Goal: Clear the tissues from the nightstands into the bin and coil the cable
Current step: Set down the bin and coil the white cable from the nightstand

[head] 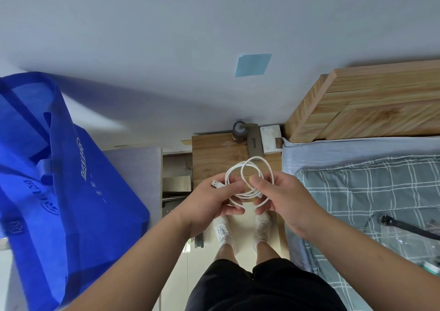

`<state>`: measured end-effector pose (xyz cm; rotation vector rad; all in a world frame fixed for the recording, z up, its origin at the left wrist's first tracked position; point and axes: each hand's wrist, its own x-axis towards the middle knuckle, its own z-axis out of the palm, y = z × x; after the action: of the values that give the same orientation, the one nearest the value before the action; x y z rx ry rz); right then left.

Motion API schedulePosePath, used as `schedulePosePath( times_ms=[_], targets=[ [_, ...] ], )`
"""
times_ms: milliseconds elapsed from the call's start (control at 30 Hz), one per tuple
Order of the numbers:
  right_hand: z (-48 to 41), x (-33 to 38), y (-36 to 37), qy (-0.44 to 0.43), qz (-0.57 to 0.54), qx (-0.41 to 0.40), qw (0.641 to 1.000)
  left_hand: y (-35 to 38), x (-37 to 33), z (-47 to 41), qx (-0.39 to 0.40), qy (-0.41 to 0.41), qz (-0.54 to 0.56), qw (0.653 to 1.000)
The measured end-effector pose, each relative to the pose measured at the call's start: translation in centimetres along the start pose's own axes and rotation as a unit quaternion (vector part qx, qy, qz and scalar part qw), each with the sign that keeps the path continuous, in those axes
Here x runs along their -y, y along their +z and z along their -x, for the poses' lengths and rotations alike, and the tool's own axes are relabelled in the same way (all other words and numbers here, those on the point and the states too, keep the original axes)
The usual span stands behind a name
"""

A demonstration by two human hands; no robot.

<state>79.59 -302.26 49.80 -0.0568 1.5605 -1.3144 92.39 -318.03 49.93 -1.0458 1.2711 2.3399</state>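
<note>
While both hands meet above the nightstand (214, 148), the left hand (209, 206) curls round one side of the white cable (247, 175), its USB plug (215, 184) poking out past the thumb; the right hand (285, 201) pinches the opposite side of the loops, which stand in a rough coil between them; behind, on the nightstand, sit a tape roll (239, 131) and a tissue pack (271, 138); a blue bag (66, 179) hangs at left; the checked bedding (371, 191) lies at right.

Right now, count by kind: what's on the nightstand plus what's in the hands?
Dark roll: 1
Olive box: 1
White tissue pack: 1
White cable, gripped by left hand and right hand: 1
Total: 4
Brown bit by the pack unclear, uncounted.
</note>
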Motion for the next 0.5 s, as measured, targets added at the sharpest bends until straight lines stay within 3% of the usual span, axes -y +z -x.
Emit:
schedulePosePath(
  times_ms=[200,400,500],
  targets=[
    [-0.6,-0.6,-0.1,0.019,0.025,0.009,0.999,0.2,0.3,-0.3,-0.018,0.004,-0.007,1.0],
    [-1.1,-0.2,0.0,-0.011,0.2,0.099,0.975,0.7,0.4,-0.7,-0.063,0.033,-0.048,0.996],
    [-1.3,0.0,0.1,-0.005,0.211,0.118,0.97,0.9,0.4,-1.0,-0.09,0.035,-0.061,0.994]
  ],
)
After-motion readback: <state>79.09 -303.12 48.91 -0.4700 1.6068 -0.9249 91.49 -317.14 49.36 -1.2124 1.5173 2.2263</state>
